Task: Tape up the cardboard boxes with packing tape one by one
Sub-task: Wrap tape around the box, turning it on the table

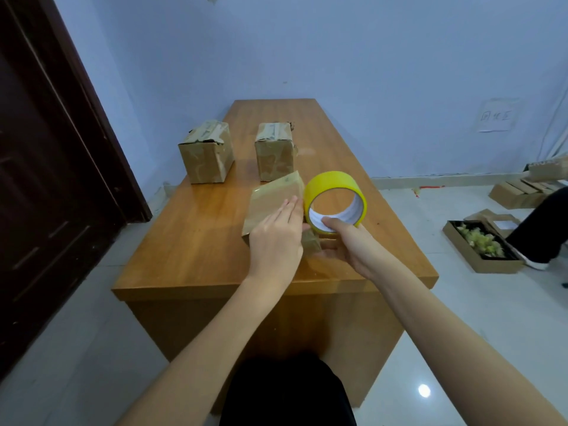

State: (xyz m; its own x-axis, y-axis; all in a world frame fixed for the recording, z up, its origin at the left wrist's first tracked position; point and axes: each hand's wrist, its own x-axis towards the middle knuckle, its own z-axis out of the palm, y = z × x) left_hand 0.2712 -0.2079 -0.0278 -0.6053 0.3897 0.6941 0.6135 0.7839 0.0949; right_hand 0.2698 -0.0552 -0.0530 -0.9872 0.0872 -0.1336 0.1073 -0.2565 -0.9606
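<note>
A dark brown wooden door [46, 179] stands at the far left. Next to it is a long orange-brown wooden table [190, 241] that runs away toward a pale blue wall [338, 50]. Two small brown cardboard boxes sit on the far part of the table, well apart from each other: the left taped box [206, 152] and the right taped box [274, 152]. Both have messy tape on top. Closer in, a third brown cardboard box [273, 199] is tipped up on the table. The left hand [276, 238] lies flat on this box with its fingers straight and pressed together. Just beside it, the right hand [347, 241] grips a big yellow roll of packing tape [335, 201], with the thumb inside the ring. The roll touches the box's right edge. On the floor at the far right lies an open flat cardboard tray [479, 241] with yellowish scraps in it, next to a person's dark trouser leg [541, 222].
</note>
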